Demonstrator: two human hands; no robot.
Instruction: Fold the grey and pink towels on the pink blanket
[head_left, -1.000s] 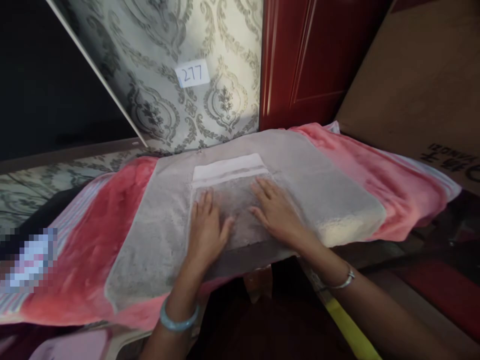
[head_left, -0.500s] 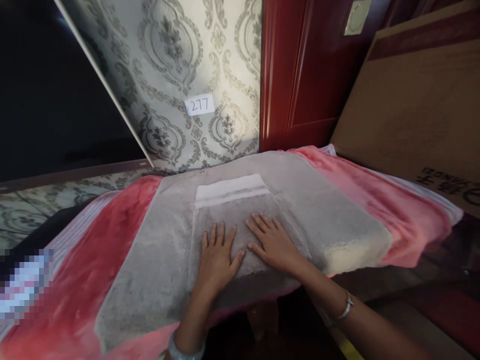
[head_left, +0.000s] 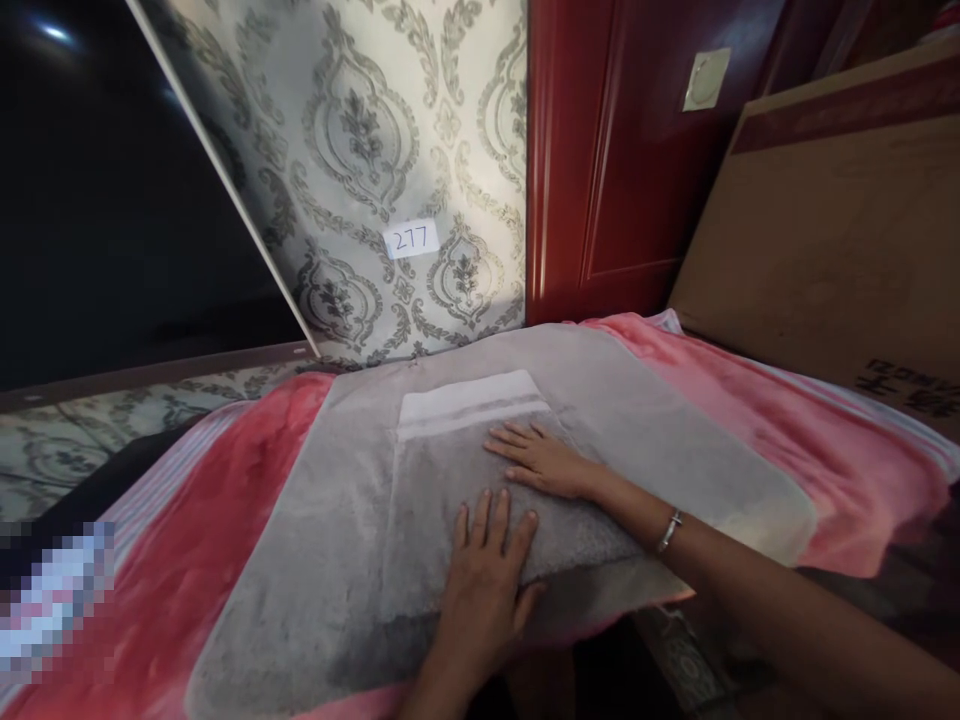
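Note:
A folded grey towel (head_left: 427, 490) with a white band at its far end lies flat on a larger grey cloth (head_left: 300, 580). My left hand (head_left: 486, 575) rests palm down near the towel's front edge, fingers stretched out. Farther back and to the right, my right hand (head_left: 541, 460) lies flat on the towel just below the white band, its fingers pointing left. Neither hand grips anything. The grey cloth is spread over a pink-red cloth (head_left: 247, 480) with a striped border, which shows on both sides.
Behind the cloths stands a patterned wall (head_left: 360, 130) with a paper label (head_left: 411, 238) reading 277. A dark screen (head_left: 135, 220) is at the left. A red door panel (head_left: 630, 150) and a large cardboard box (head_left: 832, 210) stand at the right.
My left hand has slid right and nearer to me along the towel. My right hand has turned so its fingers point left. The view has tilted up slightly.

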